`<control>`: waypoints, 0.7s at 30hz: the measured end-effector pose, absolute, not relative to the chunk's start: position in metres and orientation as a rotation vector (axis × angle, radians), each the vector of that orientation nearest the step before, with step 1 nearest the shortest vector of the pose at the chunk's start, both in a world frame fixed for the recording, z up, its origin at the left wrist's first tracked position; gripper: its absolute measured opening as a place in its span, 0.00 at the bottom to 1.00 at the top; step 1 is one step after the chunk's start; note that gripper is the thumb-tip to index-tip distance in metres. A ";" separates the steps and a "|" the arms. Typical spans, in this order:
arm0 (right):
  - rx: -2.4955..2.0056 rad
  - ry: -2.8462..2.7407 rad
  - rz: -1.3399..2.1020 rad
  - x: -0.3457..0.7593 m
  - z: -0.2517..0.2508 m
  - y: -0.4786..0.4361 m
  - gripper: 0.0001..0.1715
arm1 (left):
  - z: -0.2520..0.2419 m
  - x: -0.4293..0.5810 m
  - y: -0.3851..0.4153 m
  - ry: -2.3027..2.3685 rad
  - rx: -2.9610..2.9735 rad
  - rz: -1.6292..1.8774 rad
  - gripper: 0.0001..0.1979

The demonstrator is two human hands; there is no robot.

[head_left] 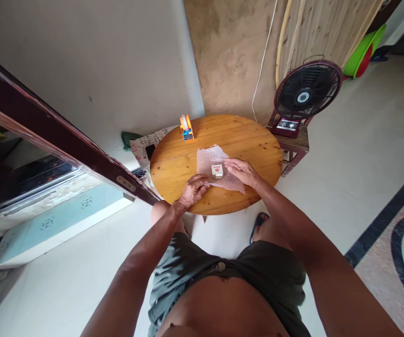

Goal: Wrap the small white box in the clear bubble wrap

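A small white box (217, 171) with a red mark on top sits on a sheet of bubble wrap (209, 158) spread on the round wooden table (251, 140). My left hand (194, 189) rests on the near left edge of the wrap, its fingers curled and pinching that edge. Just right of the box, my right hand (241, 171) lies on the wrap with fingers bent, the fingertips touching the box's side.
An orange and blue tape dispenser (187, 127) stands at the table's far left edge. A dark red floor fan (305, 93) sits on a low stool to the right. A dark door frame (64, 135) runs along the left. Papers (145, 142) lie on the floor behind the table.
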State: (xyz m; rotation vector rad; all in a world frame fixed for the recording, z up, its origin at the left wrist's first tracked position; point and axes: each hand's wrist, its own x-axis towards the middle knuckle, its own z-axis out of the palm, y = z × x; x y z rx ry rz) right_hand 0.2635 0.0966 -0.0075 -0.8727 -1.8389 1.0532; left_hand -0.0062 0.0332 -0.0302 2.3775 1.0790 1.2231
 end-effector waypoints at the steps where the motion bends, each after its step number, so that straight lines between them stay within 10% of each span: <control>1: -0.891 -1.852 1.066 0.267 -0.007 0.090 0.42 | -0.030 -0.004 0.034 1.081 2.335 1.243 0.14; 9: -0.904 -1.994 1.000 0.283 0.005 0.056 0.46 | -0.025 0.013 0.053 1.268 1.972 1.373 0.18; 21: -1.105 -2.002 0.559 0.261 0.005 0.075 0.17 | -0.017 0.022 0.072 1.421 1.706 1.295 0.16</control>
